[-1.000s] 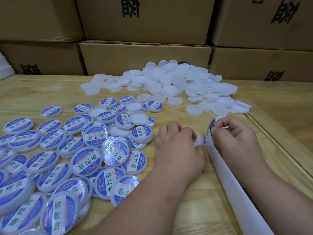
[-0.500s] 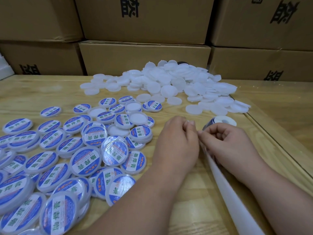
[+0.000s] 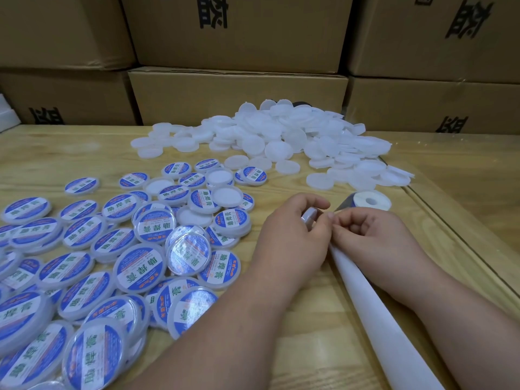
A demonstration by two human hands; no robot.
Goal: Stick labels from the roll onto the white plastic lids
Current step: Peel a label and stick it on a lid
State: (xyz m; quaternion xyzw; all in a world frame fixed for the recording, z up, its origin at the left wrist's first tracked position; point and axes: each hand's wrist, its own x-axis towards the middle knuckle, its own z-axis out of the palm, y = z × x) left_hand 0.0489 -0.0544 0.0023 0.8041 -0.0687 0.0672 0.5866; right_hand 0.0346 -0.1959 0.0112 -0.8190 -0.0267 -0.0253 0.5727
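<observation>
Since a moment ago, raised on edge: one round white plastic lid [image 3: 309, 218], gripped by left hand [image 3: 292, 235]; right hand [image 3: 374, 235] pinching white backing strip [image 3: 374, 311] near one label roll [image 3: 370, 200].

Labelled lids [image 3: 135, 266]: spread over the left half of the table [image 3: 56, 161].
Plain lids [image 3: 281, 142]: heaped at the back, right of centre.
Label roll [image 3: 371, 201]: in front of that heap, its strip [image 3: 377, 316] trailing toward the near edge.
Boxes [image 3: 239, 99]: stacked behind the table.
</observation>
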